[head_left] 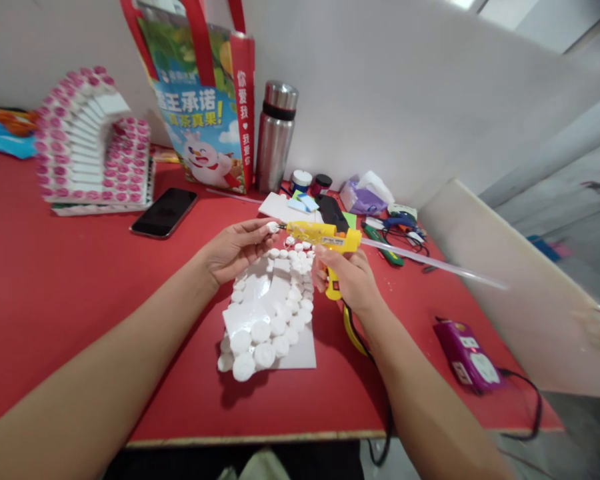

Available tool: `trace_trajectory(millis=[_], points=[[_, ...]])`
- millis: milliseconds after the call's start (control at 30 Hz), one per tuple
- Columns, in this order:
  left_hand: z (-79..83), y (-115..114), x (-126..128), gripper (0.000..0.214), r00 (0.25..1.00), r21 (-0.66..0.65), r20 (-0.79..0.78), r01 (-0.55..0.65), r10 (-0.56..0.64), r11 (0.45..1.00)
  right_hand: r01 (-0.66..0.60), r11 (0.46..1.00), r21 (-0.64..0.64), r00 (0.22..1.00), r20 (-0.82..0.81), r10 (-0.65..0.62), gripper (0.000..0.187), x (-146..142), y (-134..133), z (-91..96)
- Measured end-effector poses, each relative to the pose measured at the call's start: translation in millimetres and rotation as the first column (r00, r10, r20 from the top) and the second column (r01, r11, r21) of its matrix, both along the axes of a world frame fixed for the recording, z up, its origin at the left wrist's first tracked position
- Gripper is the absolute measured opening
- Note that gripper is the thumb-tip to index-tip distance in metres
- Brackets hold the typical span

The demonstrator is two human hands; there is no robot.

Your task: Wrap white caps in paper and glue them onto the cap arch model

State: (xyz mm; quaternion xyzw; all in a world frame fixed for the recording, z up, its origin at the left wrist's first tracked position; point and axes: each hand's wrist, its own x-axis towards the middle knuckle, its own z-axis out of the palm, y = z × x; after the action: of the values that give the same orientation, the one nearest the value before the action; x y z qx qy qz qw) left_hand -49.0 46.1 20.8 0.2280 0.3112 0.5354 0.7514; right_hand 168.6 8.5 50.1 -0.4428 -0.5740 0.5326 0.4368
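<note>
My right hand [347, 277] grips a yellow hot glue gun [325, 235] by its handle, with a clear glue stick [430, 263] poking out the back toward the right. Its nozzle touches a small white disc [273, 227] pinched in the fingertips of my left hand [233, 250]. Both hands hover over a white model of stepped card [270, 307] edged with several white discs, which lies on a white sheet on the red table [55, 280].
A pink-and-white stepped model [93, 140] stands at the back left beside a black phone [164, 212]. A printed red bag [205, 100], a steel flask [275, 137], small jars, tools and cables line the back. A purple device [467, 357] lies right.
</note>
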Motion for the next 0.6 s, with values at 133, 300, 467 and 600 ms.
trace_trajectory(millis=[133,300,467,600], points=[[0.7,-0.4,-0.6,0.015,1.000,-0.008,-0.007,0.003,-0.003,1.000,-0.012,1.000,0.010,1.000,0.003,0.012,0.043,0.8,0.4,-0.6],[1.5,-0.8,0.3,0.018,1.000,-0.035,-0.022,-0.013,0.012,0.999,-0.025,1.000,0.019,1.000,0.010,0.025,0.044,0.4,-0.2,-0.1],[-0.5,-0.5,0.4,0.016,1.000,-0.010,-0.015,0.003,-0.003,1.000,-0.006,1.000,0.012,1.000,0.008,0.006,0.044,0.7,0.3,-2.2],[-1.8,-0.3,-0.2,0.014,1.000,0.011,-0.015,0.025,-0.025,1.000,0.001,1.000,0.006,1.000,-0.013,-0.001,0.044,1.2,0.9,-3.5]])
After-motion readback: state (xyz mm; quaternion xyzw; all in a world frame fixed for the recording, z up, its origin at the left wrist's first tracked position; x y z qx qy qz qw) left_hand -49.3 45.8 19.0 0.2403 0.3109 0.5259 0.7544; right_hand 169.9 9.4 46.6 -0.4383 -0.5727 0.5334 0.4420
